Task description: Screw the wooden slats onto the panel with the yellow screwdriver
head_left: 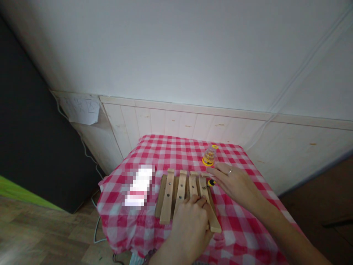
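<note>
A slatted wooden piece [176, 195] with several screwed slats lies on a table with a red and white checked cloth [165, 151]. My left hand [190, 224] rests on its near right part, fingers curled over the slats. My right hand [234, 184] lies at the piece's right side, fingers closed around a small black and yellow tool [211, 182] whose tip points at the rightmost slat. A small clear container with yellow ends [209, 155] stands just behind my right hand.
A blurred white and red flat thing [139, 189] lies on the cloth left of the wooden piece. A white panelled wall [193, 123] runs behind the table. A cable [95, 221] hangs down to the wooden floor at the left.
</note>
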Tool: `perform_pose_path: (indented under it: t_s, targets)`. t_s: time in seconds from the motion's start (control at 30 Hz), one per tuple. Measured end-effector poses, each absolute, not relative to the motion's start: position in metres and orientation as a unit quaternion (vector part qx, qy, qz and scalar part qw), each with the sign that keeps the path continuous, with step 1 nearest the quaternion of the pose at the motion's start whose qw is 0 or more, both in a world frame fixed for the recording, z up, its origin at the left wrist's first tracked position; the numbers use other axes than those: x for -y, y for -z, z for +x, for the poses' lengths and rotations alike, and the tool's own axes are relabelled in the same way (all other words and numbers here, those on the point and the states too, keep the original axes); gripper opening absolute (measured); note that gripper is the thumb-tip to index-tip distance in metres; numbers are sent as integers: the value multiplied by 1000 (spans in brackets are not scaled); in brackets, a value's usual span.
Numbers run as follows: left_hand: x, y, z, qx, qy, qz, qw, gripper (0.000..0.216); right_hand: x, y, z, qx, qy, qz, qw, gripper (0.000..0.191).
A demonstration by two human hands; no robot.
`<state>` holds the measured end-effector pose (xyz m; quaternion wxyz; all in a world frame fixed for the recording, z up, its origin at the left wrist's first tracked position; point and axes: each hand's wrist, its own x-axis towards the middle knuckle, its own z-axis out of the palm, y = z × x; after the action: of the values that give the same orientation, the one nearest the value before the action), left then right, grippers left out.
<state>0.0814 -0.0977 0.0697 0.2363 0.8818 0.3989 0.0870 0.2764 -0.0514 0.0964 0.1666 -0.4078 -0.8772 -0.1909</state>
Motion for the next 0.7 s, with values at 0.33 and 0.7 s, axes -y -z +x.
perform_pose_path:
  t_s: [0.33,0.7]
  targets:
    - [100,-68,81,-401,-81,883,230,35,74,-112,280,867,-132,-432,212,21]
    - [99,-69,81,-399,-76,882,239,37,67,-102,276,803,322,-464,192,58]
